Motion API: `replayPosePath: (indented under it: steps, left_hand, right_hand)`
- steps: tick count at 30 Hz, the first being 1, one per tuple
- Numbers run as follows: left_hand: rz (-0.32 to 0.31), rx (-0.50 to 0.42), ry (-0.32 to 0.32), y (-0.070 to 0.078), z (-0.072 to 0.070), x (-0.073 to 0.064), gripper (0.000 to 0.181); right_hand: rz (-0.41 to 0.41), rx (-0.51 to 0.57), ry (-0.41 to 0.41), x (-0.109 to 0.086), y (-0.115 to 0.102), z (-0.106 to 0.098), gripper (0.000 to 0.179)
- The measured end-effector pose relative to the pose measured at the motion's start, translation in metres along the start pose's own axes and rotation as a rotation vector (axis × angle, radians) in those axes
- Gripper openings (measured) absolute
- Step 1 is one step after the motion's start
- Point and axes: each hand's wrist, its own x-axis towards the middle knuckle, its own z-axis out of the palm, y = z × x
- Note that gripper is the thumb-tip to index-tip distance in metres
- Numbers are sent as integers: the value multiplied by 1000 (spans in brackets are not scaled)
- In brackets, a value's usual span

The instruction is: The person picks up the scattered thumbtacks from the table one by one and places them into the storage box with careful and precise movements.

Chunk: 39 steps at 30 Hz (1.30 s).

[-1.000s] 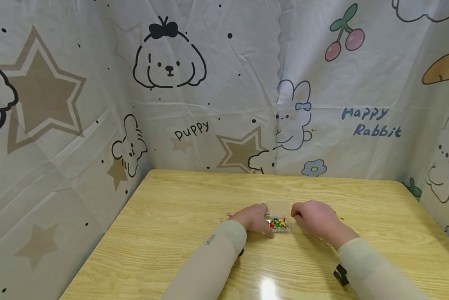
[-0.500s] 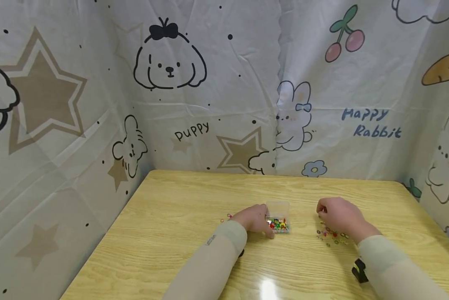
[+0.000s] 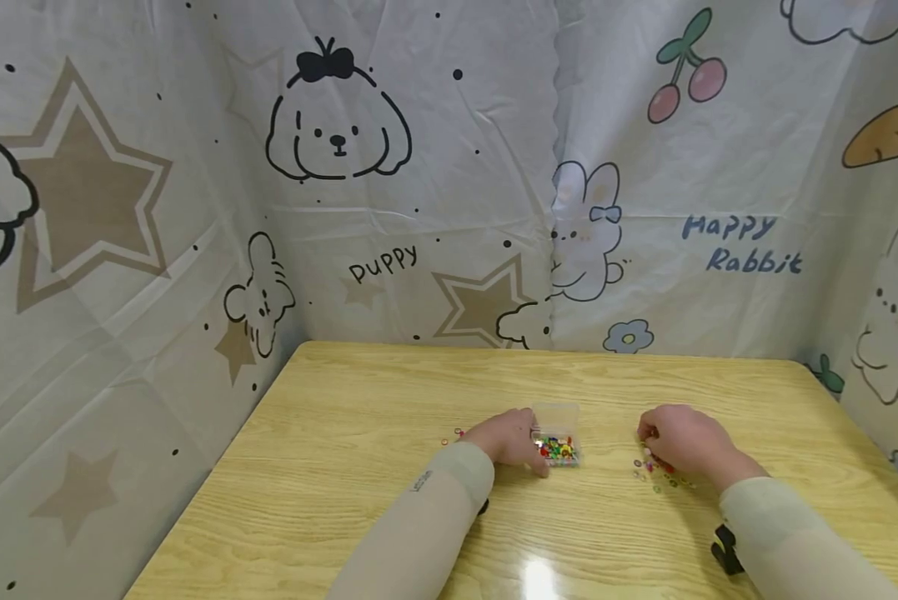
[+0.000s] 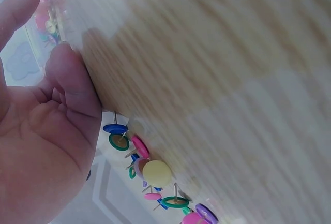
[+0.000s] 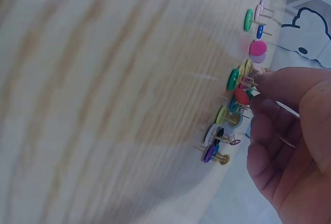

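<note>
My left hand [image 3: 504, 437] holds the left side of a small clear plastic box [image 3: 578, 457] filled with multicoloured thumbtacks [image 3: 557, 450]; its lid [image 3: 557, 415] stands open at the back. In the left wrist view the thumb and a finger of my left hand [image 4: 46, 115] lie along the box [image 4: 33, 40]. Over a loose pile of thumbtacks [image 3: 649, 468] on the right is my right hand [image 3: 681, 435], fingers curled. In the right wrist view its thumb tip touches the thumbtacks [image 5: 241, 95]; whether one is pinched is hidden.
More loose thumbtacks [image 4: 156, 173] lie on the wooden table [image 3: 373, 400] beyond my left hand. A printed white cloth [image 3: 433, 192] hangs behind the table and along its sides.
My right hand has moved from beside the box to the loose thumbtacks on the right, then lowered slightly onto them. My left hand stays on the box.
</note>
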Motion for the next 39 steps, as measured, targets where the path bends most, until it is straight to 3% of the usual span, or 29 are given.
replayPosePath:
  steps: [6,12,20,28,39]
  left_hand:
    - [5,-14,-2,0,2,-2,67]
    - [-4,-2,-3,-1,2,-3,68]
    - [8,12,-4,0,-6,-1,71]
    - [18,2,-7,3,-4,-1,68]
    - [13,3,-10,-2,-2,0,68]
  right_hand:
    - [-10,-21,20,-1,-4,3,16]
    - [-59,-22,94,-1,-17,4,18]
    - [-166,-45,145,9,-48,5,14]
    - [-289,-80,208,16,-74,11,17]
    - [-293,-155,220,23,-83,18,16]
